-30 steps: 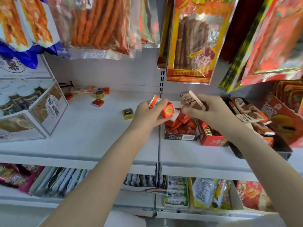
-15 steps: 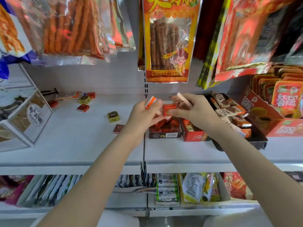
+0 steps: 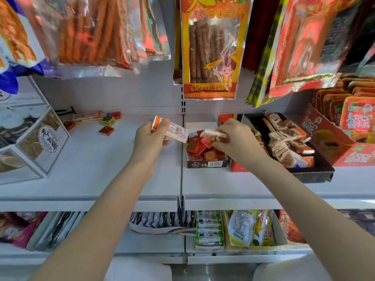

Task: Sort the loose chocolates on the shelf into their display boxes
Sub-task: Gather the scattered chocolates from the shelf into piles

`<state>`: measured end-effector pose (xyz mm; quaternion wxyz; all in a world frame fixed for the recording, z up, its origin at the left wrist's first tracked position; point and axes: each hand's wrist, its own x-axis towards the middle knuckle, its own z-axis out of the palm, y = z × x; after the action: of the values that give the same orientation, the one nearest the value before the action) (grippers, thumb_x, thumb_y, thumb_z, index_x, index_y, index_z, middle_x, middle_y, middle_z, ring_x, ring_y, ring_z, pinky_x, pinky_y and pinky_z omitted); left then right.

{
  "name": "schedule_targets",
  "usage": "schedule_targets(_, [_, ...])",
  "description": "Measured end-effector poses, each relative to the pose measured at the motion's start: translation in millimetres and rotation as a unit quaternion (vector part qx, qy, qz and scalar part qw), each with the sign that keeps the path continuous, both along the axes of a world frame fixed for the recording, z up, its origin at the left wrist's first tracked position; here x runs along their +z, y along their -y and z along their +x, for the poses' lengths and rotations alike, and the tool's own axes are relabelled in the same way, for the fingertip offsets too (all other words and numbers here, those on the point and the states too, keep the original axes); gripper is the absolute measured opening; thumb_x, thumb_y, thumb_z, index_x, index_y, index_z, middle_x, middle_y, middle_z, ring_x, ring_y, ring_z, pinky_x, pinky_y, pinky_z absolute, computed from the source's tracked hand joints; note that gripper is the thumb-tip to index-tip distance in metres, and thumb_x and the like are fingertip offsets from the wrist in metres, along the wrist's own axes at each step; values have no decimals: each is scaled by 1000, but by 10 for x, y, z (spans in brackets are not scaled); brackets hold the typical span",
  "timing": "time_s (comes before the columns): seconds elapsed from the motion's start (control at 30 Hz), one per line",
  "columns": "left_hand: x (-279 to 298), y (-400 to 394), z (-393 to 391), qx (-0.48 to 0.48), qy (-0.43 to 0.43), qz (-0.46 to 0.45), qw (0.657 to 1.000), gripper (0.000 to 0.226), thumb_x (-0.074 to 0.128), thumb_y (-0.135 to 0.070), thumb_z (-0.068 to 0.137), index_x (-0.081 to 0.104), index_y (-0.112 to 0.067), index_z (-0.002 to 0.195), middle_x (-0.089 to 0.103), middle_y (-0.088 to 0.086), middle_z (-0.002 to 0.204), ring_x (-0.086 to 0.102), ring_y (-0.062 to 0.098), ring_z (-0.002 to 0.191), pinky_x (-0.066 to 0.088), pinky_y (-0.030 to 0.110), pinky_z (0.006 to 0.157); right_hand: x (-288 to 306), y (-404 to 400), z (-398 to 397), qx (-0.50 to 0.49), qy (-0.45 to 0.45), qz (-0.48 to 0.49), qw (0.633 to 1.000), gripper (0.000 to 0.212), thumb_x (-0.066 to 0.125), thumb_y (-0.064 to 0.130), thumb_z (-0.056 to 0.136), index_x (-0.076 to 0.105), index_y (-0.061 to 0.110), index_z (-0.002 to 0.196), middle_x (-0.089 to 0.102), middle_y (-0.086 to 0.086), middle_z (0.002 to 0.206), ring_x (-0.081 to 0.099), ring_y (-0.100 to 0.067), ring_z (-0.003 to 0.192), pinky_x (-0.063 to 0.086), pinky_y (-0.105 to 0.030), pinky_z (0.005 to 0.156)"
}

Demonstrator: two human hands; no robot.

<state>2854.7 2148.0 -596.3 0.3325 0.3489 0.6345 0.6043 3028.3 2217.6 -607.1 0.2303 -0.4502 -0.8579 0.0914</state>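
Observation:
My left hand [image 3: 151,138] grips an orange-and-white chocolate bar [image 3: 176,132] just left of a small display box [image 3: 205,164] filled with red square chocolates [image 3: 210,154]. My right hand [image 3: 236,138] holds a white-and-brown chocolate bar [image 3: 215,134] over that box. Loose pieces lie at the back left of the white shelf [image 3: 101,163]: a red square [image 3: 106,130], another red square [image 3: 69,125], a gold-wrapped piece [image 3: 108,121] and a long bar [image 3: 87,116]. A black tray [image 3: 312,173] on the right holds several white-and-brown bars [image 3: 284,149].
A clear-sided white box [image 3: 30,145] stands at the left of the shelf. A red carton [image 3: 332,142] with red packs sits at the far right. Snack bags [image 3: 211,49] hang above. A red box [image 3: 238,168] sits between the small box and the tray. Packets fill the lower shelf.
The red square chocolate that my left hand held is gone from it and now lies in the small box. The view has shifted right and down. Both hands still hold bars.

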Motion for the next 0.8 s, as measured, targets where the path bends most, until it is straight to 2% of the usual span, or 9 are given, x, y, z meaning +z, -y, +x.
schedule_targets(0.07, [12, 0, 11, -23, 40, -1, 999, 15, 50, -18, 92, 59, -16, 81, 62, -2, 78, 57, 6, 64, 52, 12, 60, 87, 6, 49, -31, -72, -18, 997, 17, 63, 19, 83, 63, 4, 91, 55, -7, 82, 48, -16, 70, 33, -24, 61])
schedule_targets(0.17, [22, -27, 106, -92, 77, -8, 993, 7, 54, -14, 90, 61, -15, 88, 66, 2, 87, 61, 7, 69, 54, 13, 63, 234, 91, 174, 16, -206, -188, 960, 14, 56, 24, 89, 62, 11, 89, 61, -9, 74, 55, -15, 64, 44, -17, 52])
schedule_targets(0.3, [64, -90, 385, -184, 89, -8, 979, 11, 56, -13, 88, 62, -14, 98, 65, 7, 98, 64, 11, 80, 57, 20, 73, 237, 139, 378, 4, -253, -248, 935, 23, 62, 25, 84, 59, 16, 105, 67, -8, 97, 63, -19, 77, 51, -18, 63])
schedule_targets(0.37, [85, -125, 557, -211, 67, -12, 975, 12, 58, -12, 87, 62, -17, 97, 64, 5, 100, 65, 12, 84, 57, 21, 75, 259, 132, 541, -13, -317, -284, 905, 23, 64, 22, 83, 59, 17, 105, 67, -9, 93, 61, -20, 73, 52, -25, 63])
schedule_targets(0.43, [86, -182, 729, -244, 29, -11, 969, 15, 58, -12, 87, 62, -17, 100, 62, 2, 100, 65, 13, 88, 57, 22, 77, 293, 139, 721, -21, -313, -282, 907, 17, 65, 22, 83, 60, 24, 99, 67, -5, 82, 58, -14, 65, 48, -23, 58])
schedule_targets(0.53, [23, -288, 956, -255, -162, 23, 953, 21, 57, -15, 88, 61, -18, 108, 62, -2, 102, 60, 6, 89, 53, 15, 79, 282, 73, 1021, -78, -247, -164, 952, 13, 67, 20, 81, 64, 12, 90, 64, -2, 68, 56, -15, 61, 46, -28, 57])
schedule_targets(0.63, [-101, -356, 1090, -201, -407, 60, 889, 27, 51, -16, 90, 56, -17, 117, 58, -1, 113, 53, 9, 103, 41, 17, 90, 269, -48, 1328, -195, -206, 21, 959, 13, 66, 20, 82, 61, 7, 84, 58, -10, 68, 51, -25, 62, 36, -30, 53])
schedule_targets(0.7, [-196, -368, 1137, -199, -488, 71, 847, 30, 48, -17, 91, 55, -18, 120, 55, 0, 121, 48, 15, 114, 34, 24, 96, 219, -104, 1454, -253, -152, 104, 950, 13, 63, 18, 84, 62, 6, 88, 56, -8, 68, 49, -25, 62, 29, -28, 49])
schedule_targets(0.8, [-303, -368, 1164, -231, -542, 62, 806, 32, 47, -19, 92, 54, -18, 122, 52, -1, 125, 43, 18, 118, 31, 32, 101, 45, -200, 1447, -227, -24, 131, 965, 16, 61, 10, 83, 66, 6, 98, 65, -16, 82, 56, -34, 77, 39, -31, 58])
